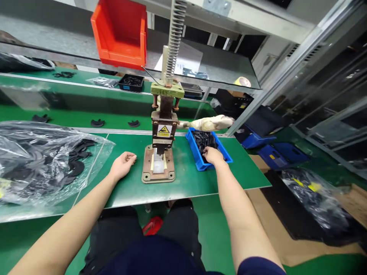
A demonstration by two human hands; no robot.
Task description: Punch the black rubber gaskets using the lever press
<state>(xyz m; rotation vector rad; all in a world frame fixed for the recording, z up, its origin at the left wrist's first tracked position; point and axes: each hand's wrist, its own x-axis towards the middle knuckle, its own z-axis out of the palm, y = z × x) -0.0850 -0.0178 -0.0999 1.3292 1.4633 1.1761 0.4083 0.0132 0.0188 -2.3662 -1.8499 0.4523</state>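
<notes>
My right hand (213, 156) reaches into a blue bin (200, 165) filled with small black parts (204, 139); its fingertips are down among the parts, and whether they grip one is hidden. To the left of the hand press (164, 130), my left hand (124, 165) rests on the green table with its fingers curled together. I cannot make out anything in it. Below the press ram, a pale fixture block (158, 165) sits on the brown base plate (146, 164). A lever with a wrapped grip (212, 123) sticks out to the right, over the bin.
A clear plastic bag (94, 152) of black curved parts covers the table's left side. Several loose black pieces (98, 123) lie behind it. An orange bin (122, 57) sits on the shelf above, a black tray (131, 82) below. A metal post (266, 89) rises at right.
</notes>
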